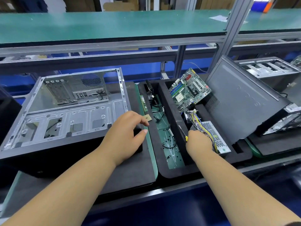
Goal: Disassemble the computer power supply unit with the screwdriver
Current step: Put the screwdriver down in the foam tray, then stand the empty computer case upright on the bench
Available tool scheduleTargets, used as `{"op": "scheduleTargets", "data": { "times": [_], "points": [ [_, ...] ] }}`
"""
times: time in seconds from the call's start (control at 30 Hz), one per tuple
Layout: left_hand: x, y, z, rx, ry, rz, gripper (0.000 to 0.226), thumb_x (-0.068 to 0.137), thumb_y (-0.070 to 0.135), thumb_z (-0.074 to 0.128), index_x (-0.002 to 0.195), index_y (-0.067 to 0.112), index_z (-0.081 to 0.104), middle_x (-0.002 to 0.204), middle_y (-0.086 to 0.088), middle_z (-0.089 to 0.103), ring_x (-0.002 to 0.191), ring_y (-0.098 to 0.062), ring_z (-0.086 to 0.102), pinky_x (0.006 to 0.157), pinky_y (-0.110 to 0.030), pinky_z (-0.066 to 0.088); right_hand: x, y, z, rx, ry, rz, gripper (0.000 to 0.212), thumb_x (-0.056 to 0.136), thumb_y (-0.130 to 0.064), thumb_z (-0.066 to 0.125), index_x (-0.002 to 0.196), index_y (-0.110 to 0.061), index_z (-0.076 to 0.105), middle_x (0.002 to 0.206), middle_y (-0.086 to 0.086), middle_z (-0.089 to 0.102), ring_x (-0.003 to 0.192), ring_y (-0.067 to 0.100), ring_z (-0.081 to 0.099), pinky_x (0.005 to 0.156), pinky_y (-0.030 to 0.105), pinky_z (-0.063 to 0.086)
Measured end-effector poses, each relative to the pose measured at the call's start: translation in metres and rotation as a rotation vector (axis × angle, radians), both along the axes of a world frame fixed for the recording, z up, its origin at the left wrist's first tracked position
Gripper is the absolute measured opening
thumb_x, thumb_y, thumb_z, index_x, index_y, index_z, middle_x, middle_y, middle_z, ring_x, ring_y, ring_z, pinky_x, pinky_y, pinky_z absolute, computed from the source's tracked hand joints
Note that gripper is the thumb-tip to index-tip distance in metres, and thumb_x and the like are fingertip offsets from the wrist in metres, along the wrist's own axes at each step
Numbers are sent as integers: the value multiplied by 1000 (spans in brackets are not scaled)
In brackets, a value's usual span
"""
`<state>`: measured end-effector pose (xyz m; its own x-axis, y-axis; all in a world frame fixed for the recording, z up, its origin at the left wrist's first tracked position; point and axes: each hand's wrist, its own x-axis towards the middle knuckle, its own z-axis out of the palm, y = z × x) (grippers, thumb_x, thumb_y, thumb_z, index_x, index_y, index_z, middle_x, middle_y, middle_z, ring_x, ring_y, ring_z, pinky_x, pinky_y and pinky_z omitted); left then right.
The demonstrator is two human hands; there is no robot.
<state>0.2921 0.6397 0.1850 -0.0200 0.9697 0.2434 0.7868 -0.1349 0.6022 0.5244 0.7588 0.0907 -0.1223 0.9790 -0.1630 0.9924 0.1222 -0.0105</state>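
Right hand (197, 141) grips the screwdriver (183, 132), seemingly touching the cables (204, 127); left hand (125, 136) hovers open. Power supply (215, 136) looks heavy, rigid: lift by its casing.

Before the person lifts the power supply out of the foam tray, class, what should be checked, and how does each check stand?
1. Right hand on the power supply unit: ok, at its wire bundle.
2. Screwdriver in the right hand: ok.
3. Left hand free: ok, open, holding nothing.
4. Motherboard clear of the unit: cannot tell.
5. Cover screws out: cannot tell.
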Motion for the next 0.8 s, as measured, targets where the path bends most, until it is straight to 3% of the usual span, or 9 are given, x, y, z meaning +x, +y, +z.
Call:
{"op": "scheduleTargets", "data": {
  "times": [0.1,0.2,0.3,0.4,0.53,0.67,0.8],
  "points": [
    [-4,-9,2,-2,-1,32,14,91,22,63,101,33,62,106,19,54,108,-6,52,94,-30,45,-13,2,9,20,135,51,22,95,-21,59,116,-12,59,113,7,62,95,29,63,68,31,44],
    [-12,-22,5,0,-42,107,17,91,23,63,103,35,61,108,22,54,110,2,49,92,-17,38,-33,0,26,1,431,77,27,95,-34,58,119,-22,63,109,-2,66,95,23,61,75,32,48],
    [-27,-36,9,10,-110,189,23,91,21,65,110,32,61,109,20,56,108,6,50,89,-3,33,-61,-3,48,-79,708,103,15,95,-39,59,103,-28,66,96,-10,66,87,14,58,74,29,42],
    [-50,-51,14,39,-176,294,28,89,18,68,113,31,60,109,17,58,106,4,52,89,0,32,-94,-8,69,-196,896,108,14,94,-41,57,87,-30,64,85,-11,65,79,12,58,66,29,42],
    [-93,-66,19,52,-250,405,27,88,16,69,108,31,62,108,13,61,103,3,55,83,0,33,-137,-11,86,-239,949,156,15,93,-44,58,97,-30,64,90,-12,64,73,4,56,58,24,37],
    [-139,-71,22,72,-315,471,24,87,13,70,106,26,63,105,6,63,94,3,56,80,-1,35,-178,-10,92,-223,879,160,41,93,-40,61,127,-19,57,122,0,61,98,21,62,79,31,46],
    [-186,-72,21,61,-321,502,26,88,14,70,109,25,61,108,6,60,93,7,54,89,-16,43,-206,3,101,-216,791,86,62,91,-41,62,144,-17,40,128,6,56,93,22,58,77,32,42]
  ]
}}
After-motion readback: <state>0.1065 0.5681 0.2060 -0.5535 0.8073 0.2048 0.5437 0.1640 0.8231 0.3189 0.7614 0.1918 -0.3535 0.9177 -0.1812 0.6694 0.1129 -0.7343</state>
